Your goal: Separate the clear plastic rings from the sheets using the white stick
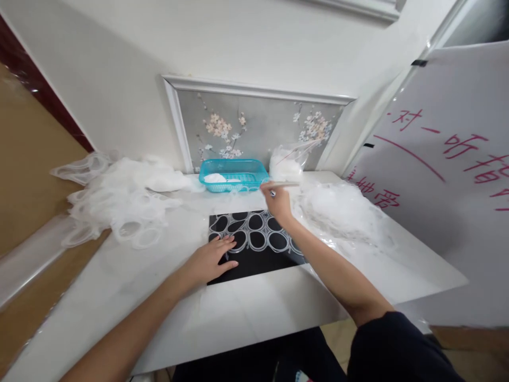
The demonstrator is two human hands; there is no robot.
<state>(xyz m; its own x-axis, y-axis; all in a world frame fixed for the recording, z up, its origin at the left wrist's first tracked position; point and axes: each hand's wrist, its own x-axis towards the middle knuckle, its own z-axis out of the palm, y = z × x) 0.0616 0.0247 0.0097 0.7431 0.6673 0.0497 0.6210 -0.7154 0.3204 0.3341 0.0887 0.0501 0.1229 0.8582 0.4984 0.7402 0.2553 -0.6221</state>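
Observation:
A black mat (250, 269) lies on the white table, with a translucent sheet of joined white rings (256, 240) over its upper part. My left hand (210, 259) rests on the mat's left side, fingers spread, pressing the edge of the ring sheet. Beyond the mat's far edge, my right hand (277, 201) is closed around a slim pale stick-like tool (288, 184), whose exact kind I cannot make out. Thin whitish material (242, 192) lies just left of the right fingers, by the basket; whether the tool touches it is unclear.
A blue plastic basket (234, 164) holding white pieces stands against the wall. Beside it sits a clear bag (287, 162) with white contents. Heaps of translucent ring scraps (123, 196) fill the left, and crumpled clear plastic (344, 212) the right. A whiteboard (449, 175) stands at right.

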